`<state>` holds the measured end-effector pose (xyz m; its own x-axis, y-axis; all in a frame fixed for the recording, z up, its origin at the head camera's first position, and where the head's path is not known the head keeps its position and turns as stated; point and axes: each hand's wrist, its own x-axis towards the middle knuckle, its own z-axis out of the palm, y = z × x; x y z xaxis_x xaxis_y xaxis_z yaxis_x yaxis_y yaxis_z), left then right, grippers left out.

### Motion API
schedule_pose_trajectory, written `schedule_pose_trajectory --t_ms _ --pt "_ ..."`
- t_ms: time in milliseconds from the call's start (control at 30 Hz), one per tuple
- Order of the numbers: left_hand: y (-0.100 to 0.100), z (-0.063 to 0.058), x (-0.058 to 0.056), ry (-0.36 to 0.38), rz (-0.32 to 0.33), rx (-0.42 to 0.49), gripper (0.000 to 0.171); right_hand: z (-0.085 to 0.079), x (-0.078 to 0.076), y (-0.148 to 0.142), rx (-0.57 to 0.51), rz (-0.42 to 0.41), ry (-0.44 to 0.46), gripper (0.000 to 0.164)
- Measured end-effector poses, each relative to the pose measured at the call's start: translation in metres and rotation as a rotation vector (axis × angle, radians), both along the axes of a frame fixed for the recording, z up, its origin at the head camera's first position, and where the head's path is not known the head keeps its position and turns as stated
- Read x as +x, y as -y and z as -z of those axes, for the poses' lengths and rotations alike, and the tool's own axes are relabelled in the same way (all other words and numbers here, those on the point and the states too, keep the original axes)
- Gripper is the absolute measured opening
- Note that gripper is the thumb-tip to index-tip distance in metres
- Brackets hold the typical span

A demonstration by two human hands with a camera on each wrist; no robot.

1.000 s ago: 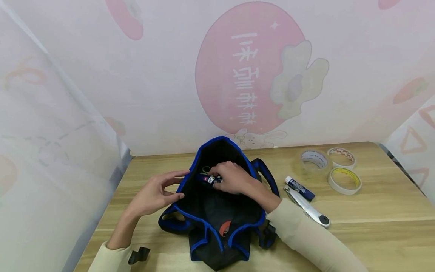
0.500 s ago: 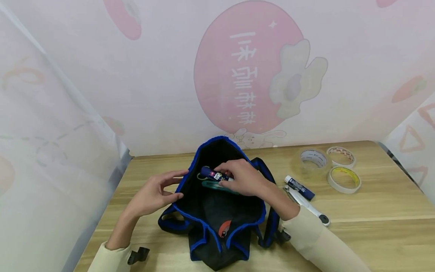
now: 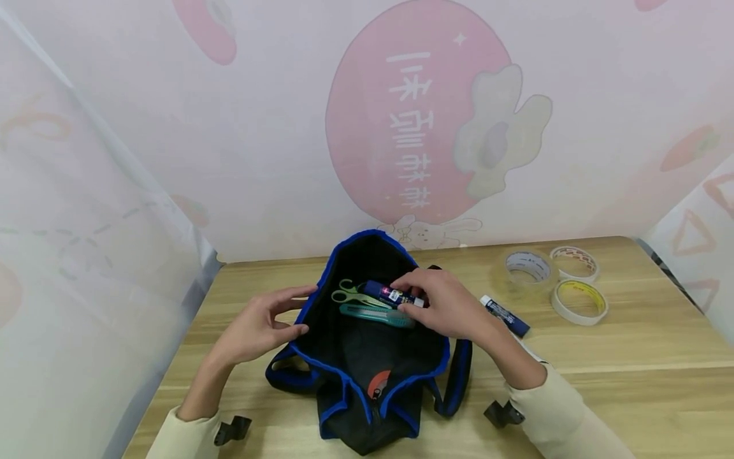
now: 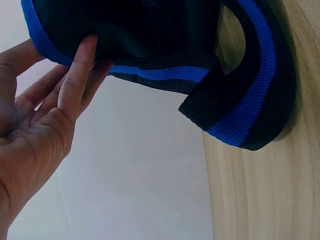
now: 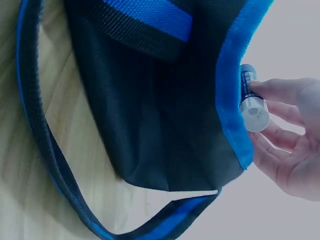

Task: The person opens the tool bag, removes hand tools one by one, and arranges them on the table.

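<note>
A black bag (image 3: pixel 367 344) with blue trim stands wide at the mouth on the table. My left hand (image 3: pixel 258 328) holds its left rim; in the left wrist view, fingertips (image 4: pixel 87 47) lie against the outer cloth. My right hand (image 3: pixel 450 303) pinches a dark blue glue stick (image 3: pixel 392 294) between thumb and fingers at the bag's right side. Its whitish end (image 5: pixel 256 117) shows beside the blue rim in the right wrist view. Inside the bag lie scissors (image 3: pixel 348 293) with light green handles and a teal utility knife (image 3: pixel 375 314), both just left of the right hand.
Right of the bag, another blue tube with a white cap (image 3: pixel 504 316) lies on the wooden table (image 3: pixel 648 338). A silver tool is mostly hidden under the right forearm. Three tape rolls (image 3: pixel 580 303) sit at the back right. A printed cloth wall (image 3: pixel 275 159) rises behind.
My right hand has drawn back to the right with the glue stick, uncovering the scissors and utility knife. The left hand has stayed on the rim.
</note>
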<state>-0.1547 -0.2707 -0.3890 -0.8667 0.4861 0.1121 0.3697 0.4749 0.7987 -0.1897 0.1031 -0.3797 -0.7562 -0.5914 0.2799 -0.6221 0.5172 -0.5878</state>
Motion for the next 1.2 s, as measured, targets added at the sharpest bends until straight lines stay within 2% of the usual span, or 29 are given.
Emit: schedule_pose_trajectory --t_ms 233,467,767,1200 --pt "-0.002 -0.001 -0.001 -0.001 0.003 0.004 0.068 -0.005 0.002 -0.020 -0.034 0.072 -0.002 0.034" --pt "-0.004 -0.004 -0.002 0.000 0.008 0.006 0.068 0.000 -0.001 -0.052 -0.071 0.146 -0.012 0.033" --pt "-0.004 -0.003 -0.003 -0.006 0.014 0.003 0.068 0.014 -0.001 -0.094 -0.013 0.225 -0.055 0.030" --pt "0.001 0.002 -0.001 -0.007 0.006 0.004 0.068 0.035 -0.005 -0.136 0.058 0.314 -0.014 0.031"
